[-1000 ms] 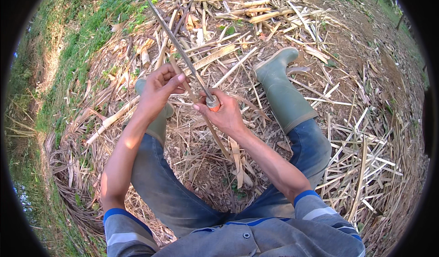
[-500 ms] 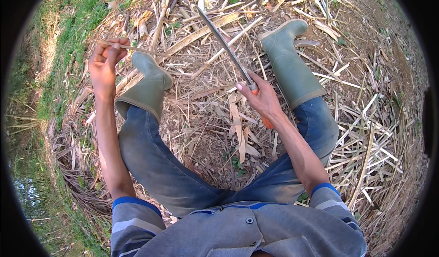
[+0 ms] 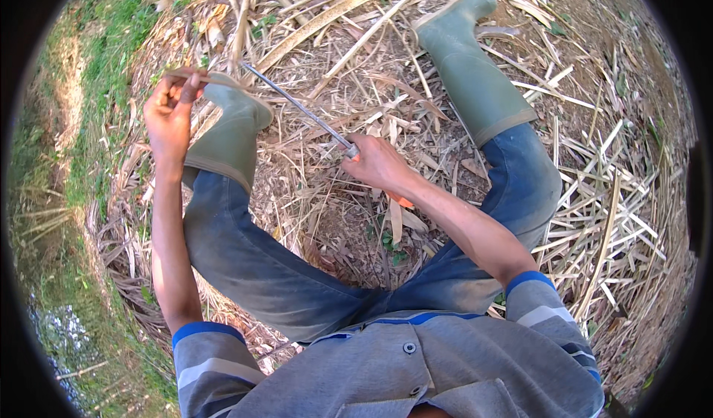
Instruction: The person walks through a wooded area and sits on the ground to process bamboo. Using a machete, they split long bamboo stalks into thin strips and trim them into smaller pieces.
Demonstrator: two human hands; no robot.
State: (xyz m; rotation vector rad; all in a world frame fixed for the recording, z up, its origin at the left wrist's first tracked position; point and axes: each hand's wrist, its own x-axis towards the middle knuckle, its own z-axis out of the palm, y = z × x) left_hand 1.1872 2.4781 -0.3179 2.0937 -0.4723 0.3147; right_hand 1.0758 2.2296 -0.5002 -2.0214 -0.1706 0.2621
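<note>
With right hand [image 3: 379, 164] clamped on the machete [image 3: 297, 107], the person's left hand [image 3: 169, 113] fingers, pinching the dry strip [image 3: 212, 78], should stay left of the blade.

I see grey shirt [image 3: 416, 373] w/ blue-trimmed striped short sleeves [image 3: 208, 344], buttons down front, blue jeans [image 3: 252, 262], olive-green rubber boots [image 3: 475, 69]. Forearms bare.

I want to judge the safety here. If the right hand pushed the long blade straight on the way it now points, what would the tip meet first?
Probably the green rubber boot on the left leg: the blade held in the right hand points up-left, and its tip seems to end beside the boot's foot. Depth is unclear, so it might pass above.
</note>
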